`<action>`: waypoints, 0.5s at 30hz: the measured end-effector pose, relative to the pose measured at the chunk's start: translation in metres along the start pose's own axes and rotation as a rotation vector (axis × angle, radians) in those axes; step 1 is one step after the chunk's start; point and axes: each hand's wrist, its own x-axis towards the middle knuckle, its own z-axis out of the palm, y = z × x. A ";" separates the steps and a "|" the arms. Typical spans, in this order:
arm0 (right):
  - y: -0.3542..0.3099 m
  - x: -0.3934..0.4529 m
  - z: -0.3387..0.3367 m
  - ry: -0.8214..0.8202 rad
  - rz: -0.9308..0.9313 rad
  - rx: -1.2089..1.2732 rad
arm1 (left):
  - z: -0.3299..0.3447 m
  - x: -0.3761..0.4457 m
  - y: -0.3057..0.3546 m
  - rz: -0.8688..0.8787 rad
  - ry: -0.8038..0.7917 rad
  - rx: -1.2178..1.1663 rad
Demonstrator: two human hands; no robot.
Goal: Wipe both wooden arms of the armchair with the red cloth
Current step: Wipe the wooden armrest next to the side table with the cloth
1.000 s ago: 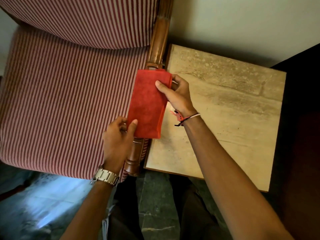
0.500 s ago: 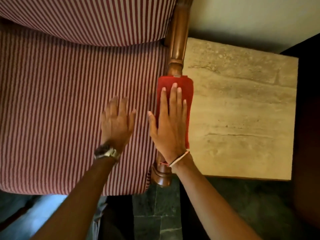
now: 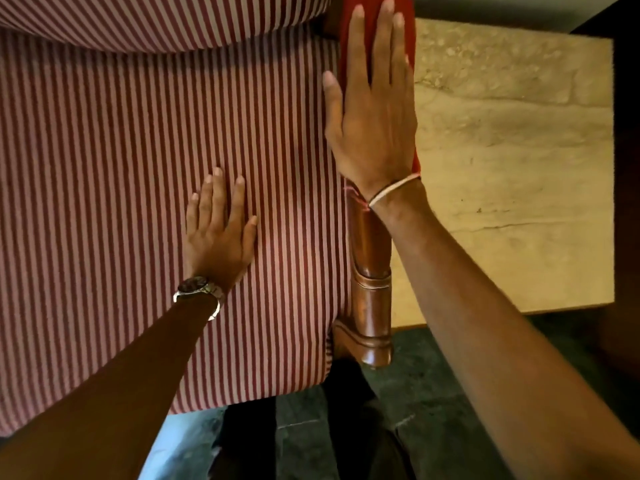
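The red cloth [image 3: 346,39] lies along the armchair's right wooden arm [image 3: 372,271], near the backrest. My right hand [image 3: 372,123] presses flat on the cloth with fingers stretched forward, and hides most of it. The polished front half of the arm shows bare behind my wrist. My left hand [image 3: 218,233] rests flat and open on the striped seat cushion [image 3: 104,168], holding nothing. The chair's other arm is out of view.
A stone-topped side table [image 3: 512,168] stands right against the wooden arm. The striped back cushion [image 3: 156,19] fills the top left. Dark furniture [image 3: 627,168] borders the table on the right. Dark tiled floor [image 3: 433,410] lies below.
My right hand laid the cloth on the arm and slid it forward toward the backrest. My left hand let go of the cloth and settled flat on the seat cushion.
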 end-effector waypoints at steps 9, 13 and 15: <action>0.004 -0.158 -0.009 -0.126 0.025 0.012 | 0.007 -0.003 -0.003 0.001 0.059 0.003; 0.003 -0.066 -0.002 -0.062 -0.017 0.052 | 0.007 -0.002 -0.003 0.001 0.061 0.024; 0.000 -0.025 0.000 -0.015 0.017 0.048 | 0.007 -0.002 -0.003 0.001 0.065 0.019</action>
